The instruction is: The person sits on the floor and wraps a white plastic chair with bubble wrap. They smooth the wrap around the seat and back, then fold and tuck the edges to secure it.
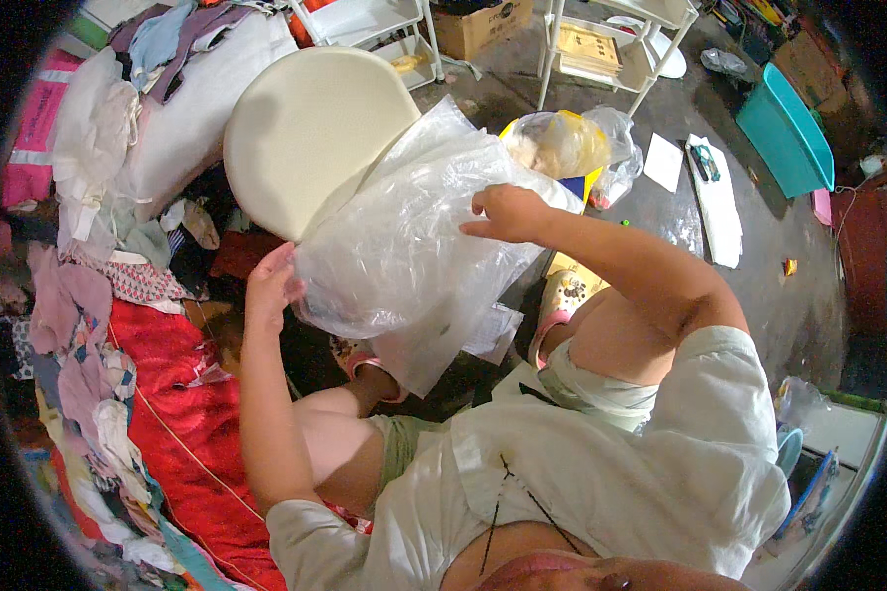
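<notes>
A large clear plastic bag (414, 236) lies spread in front of me, partly over the edge of a round cream stool seat (318, 133) and hanging towards my feet. At the bag's left edge is my left hand (273, 284), its fingers bent against the plastic; whether they pinch it cannot be told. Over the bag's right part, my right hand (510, 214) has thumb and forefinger apart, with nothing seen between them. Behind the bag, to the right, stands a yellow-rimmed bag of plastic wrappings (562, 144). A printed paper (494, 332) lies beneath the clear bag, near my shoes.
Piled clothes (89, 318) and a red quilted cloth (185, 414) fill the left side. White shelf carts (636, 63) and a cardboard box (484, 29) stand at the back. A teal plastic bin (787, 133) is at the right, near a folded white cloth (715, 207) on the floor.
</notes>
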Motion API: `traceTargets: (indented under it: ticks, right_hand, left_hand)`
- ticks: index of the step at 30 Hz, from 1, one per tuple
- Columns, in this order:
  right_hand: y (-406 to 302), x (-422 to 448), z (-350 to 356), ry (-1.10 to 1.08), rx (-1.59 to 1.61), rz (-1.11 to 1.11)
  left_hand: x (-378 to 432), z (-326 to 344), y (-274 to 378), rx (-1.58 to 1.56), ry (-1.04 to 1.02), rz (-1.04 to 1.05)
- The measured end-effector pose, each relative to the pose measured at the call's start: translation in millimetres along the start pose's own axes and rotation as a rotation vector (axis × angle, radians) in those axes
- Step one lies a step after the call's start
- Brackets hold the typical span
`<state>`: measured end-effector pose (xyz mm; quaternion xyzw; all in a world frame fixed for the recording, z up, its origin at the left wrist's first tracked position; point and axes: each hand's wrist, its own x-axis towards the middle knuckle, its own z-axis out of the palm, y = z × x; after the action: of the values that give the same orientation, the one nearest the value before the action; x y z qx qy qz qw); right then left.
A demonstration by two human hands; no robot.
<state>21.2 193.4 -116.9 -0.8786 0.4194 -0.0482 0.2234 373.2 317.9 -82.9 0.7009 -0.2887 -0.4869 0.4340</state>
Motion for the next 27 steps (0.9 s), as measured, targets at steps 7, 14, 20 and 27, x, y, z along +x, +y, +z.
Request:
traceTargets:
  ticks: [7, 14, 20, 27]
  right_hand:
    - [26.2, 12.7, 19.7, -0.031, 0.038, -0.031]
    - [73.3, -4.5, -59.5, 0.148, 1.014, 0.348]
    - [118.7, -32.5, -82.0, -0.097, 1.236, -0.039]
    - [93.5, -40.0, -63.0, -0.679, 0.762, 0.433]
  left_hand:
    - [6.9, 6.7, -0.7, -0.052, 0.160, 0.094]
    - [11.3, -12.6, -6.9, -0.170, 0.383, 0.354]
    - [1.9, -11.0, -7.7, -0.104, 0.308, 0.301]
    - [-7.4, -25.9, -4.6, -0.101, 0.203, 0.143]
